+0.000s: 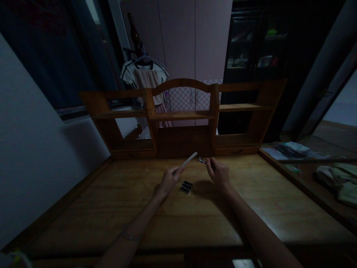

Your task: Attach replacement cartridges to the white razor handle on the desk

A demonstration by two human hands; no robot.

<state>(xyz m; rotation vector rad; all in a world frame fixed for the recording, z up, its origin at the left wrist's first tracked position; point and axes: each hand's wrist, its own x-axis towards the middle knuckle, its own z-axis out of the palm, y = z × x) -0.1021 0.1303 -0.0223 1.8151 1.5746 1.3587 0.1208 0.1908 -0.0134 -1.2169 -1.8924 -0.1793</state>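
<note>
Above the middle of the desk, my left hand [170, 179] is closed around the lower end of a slim, pale strip-like stick [190, 159], which slants up to the right. My right hand [219, 173] grips the dark handle of a small tool with a shiny T-shaped metal head [201, 160], which looks like a razor. Its head points left, close to the stick's tip but apart from it. On the desktop between and below both hands lies a small flat pack [186, 187] with dark rectangular sections. Dim light hides finer detail.
The wooden desk [117, 197] carries a shelf unit [182, 116] along its back edge. At the right, a lower surface holds a plastic-wrapped bundle [297, 148] and pale cloth [347, 182]. A white wall [36, 149] borders the left side. Clothes [147, 74] hang behind the shelves.
</note>
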